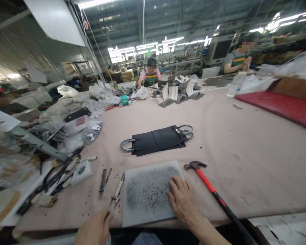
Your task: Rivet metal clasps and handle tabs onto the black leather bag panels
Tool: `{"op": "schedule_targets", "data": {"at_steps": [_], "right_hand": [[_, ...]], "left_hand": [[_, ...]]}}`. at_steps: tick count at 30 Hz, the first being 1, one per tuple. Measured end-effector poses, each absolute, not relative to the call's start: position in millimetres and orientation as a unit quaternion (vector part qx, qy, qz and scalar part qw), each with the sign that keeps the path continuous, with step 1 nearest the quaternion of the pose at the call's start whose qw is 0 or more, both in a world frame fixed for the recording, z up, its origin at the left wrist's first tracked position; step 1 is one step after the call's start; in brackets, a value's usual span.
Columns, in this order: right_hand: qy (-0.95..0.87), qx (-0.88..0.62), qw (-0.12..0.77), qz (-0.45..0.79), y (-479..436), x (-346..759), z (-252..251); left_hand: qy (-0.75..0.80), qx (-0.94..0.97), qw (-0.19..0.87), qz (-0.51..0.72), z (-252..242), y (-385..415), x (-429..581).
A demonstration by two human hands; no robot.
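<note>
Grey board point(146, 194): on the table point(219, 115), beneath and left of our open right hand point(183, 200) | hammer point(216, 196): right of that hand, long handle slanting toward us | left hand point(94, 227): curled, farther off; grip, we cannot tell.

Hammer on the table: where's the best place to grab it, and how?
Probably the black lower handle, with the right hand coming from above and the near side. The handle slants toward the person, its near end reaching past the edge of the table, while the head lies farther away.
</note>
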State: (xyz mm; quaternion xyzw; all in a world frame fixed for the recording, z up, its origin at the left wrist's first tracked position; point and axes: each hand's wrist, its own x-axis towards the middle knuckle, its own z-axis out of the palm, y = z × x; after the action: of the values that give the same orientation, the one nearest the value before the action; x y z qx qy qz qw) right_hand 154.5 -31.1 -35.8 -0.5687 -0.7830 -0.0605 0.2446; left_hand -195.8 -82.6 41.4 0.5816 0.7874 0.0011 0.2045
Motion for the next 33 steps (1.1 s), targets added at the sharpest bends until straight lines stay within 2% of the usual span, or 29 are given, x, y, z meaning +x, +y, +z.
{"op": "schedule_targets", "data": {"at_steps": [3, 6, 10, 16, 20, 25, 33], "right_hand": [[-0.772, -0.579, 0.254, -0.061, -31, 151, -35], [-0.765, -0.588, 0.260, -0.047, -31, 151, -33], [-0.756, -0.598, 0.262, -0.041, -27, 152, -38], [-0.770, -0.576, 0.260, -0.082, -14, 155, -60], [-0.772, -0.563, 0.274, -0.113, -7, 157, -72], [-0.769, -0.561, 0.291, -0.092, -6, 155, -80], [-0.752, -0.582, 0.300, -0.075, -12, 153, -64]], "left_hand": [[0.717, 0.686, 0.115, 0.042, 52, 19, -151], [0.680, 0.727, 0.089, 0.039, 50, 114, -93], [0.577, 0.813, 0.053, 0.050, 39, 185, -2], [0.528, 0.844, 0.041, 0.083, 30, 231, 128], [0.550, 0.834, 0.028, 0.045, 27, 252, 175], [0.493, 0.870, 0.008, -0.027, 30, 265, 175], [0.436, 0.899, 0.011, -0.040, 70, 291, 138]]}}
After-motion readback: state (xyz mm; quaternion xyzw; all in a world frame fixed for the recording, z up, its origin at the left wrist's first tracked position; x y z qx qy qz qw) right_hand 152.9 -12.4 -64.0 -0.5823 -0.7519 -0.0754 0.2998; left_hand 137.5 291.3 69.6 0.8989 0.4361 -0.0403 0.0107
